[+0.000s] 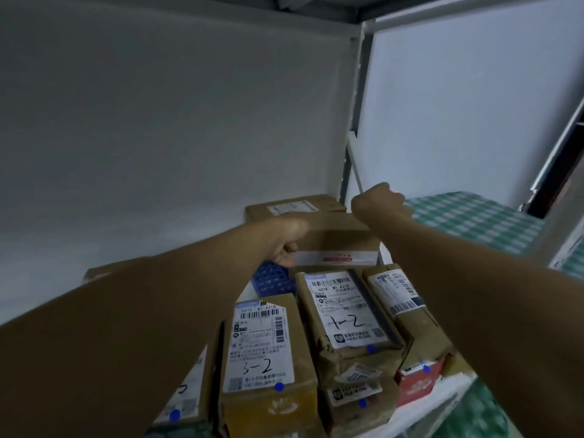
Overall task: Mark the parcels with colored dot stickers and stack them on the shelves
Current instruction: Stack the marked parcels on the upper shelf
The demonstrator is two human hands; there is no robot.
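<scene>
My left hand (286, 245) grips the left end of a brown cardboard parcel (338, 241) held over the back of the shelf. My right hand (380, 200) is at that parcel's far right corner, fingers bent out of sight behind it. Behind it lies another brown parcel (294, 205) with a white label. In front lie several taped parcels with labels and blue dot stickers: one marked "3-2" (265, 352), one marked "1-2" (344, 314), a third (401, 295) on the right. A blue dot (279, 387) sits on the "3-2" label.
A blue gridded item (271, 281) lies under the held parcel. A white wall (158, 121) backs the shelf, and a white metal post (354, 121) stands at its right end. A green checked cloth surface (474, 219) lies beyond on the right.
</scene>
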